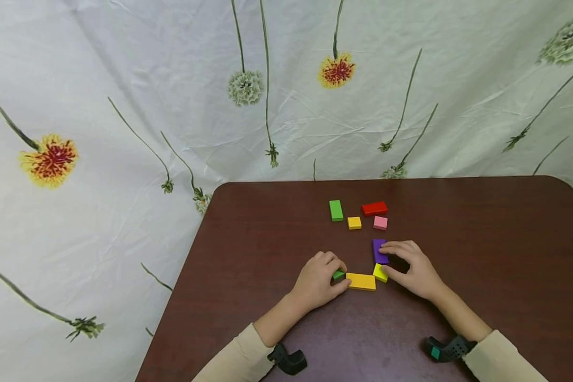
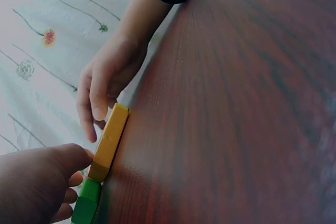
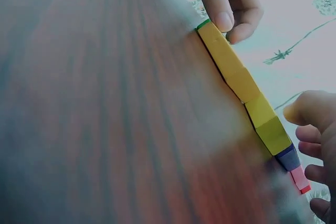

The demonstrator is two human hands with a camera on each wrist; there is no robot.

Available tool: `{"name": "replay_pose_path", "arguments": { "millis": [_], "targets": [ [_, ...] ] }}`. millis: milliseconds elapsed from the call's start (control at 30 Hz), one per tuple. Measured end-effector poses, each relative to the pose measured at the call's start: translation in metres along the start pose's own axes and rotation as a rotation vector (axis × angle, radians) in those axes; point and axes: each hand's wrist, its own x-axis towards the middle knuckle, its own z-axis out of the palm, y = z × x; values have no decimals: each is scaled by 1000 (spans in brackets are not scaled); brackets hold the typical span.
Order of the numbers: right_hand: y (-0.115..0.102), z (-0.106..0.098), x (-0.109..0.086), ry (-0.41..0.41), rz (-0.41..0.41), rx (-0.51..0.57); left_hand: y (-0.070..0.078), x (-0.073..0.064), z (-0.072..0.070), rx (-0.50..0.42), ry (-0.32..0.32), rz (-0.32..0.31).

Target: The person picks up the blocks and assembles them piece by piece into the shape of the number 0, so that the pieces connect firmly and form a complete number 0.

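Observation:
My left hand [image 1: 319,280] has its fingers curled about a small green block [image 1: 338,275], which they partly hide. Its thumb lies at the left end of a long orange-yellow block [image 1: 361,281] that abuts the green one. My right hand [image 1: 416,270] rests with fingers spread and gently bent. Its fingertips touch the right side of a purple block [image 1: 379,250], and the thumb is beside a small yellow block [image 1: 380,272]. In the right wrist view the orange-yellow block [image 3: 226,53] and yellow block [image 3: 265,121] appear in line, end to end.
Farther back on the brown table [image 1: 482,228] lie a green block [image 1: 336,210], a small yellow-orange block [image 1: 354,223], a red block [image 1: 374,208] and a pink block [image 1: 380,223]. A flowered cloth [image 1: 172,79] hangs behind the table's far edge.

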Motion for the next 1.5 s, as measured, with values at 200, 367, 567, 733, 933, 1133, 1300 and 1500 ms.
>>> {"name": "replay_pose_path", "arguments": {
  "millis": [200,367,567,733,933,1133,1300,1500],
  "targets": [
    [-1,4,-2,10,0,-1,-1,0,0,4,24,15],
    [-2,5,-3,10,10,15,-2,0,0,15,49,46],
    [-2,4,-4,25,20,30,-4,9,-6,45,-38,64],
    [-1,3,-5,22,26,25,-15,28,-17,79,-68,91],
    [0,4,-5,17,28,38,-41,54,-27,122,-61,43],
    [0,7,-7,11,32,34,-69,75,-24,172,-79,-20],
    [1,6,-6,20,25,39,-85,96,-13,124,-115,-122],
    [3,5,-5,15,39,33,-102,114,0,67,-174,-236]
  ]
}}
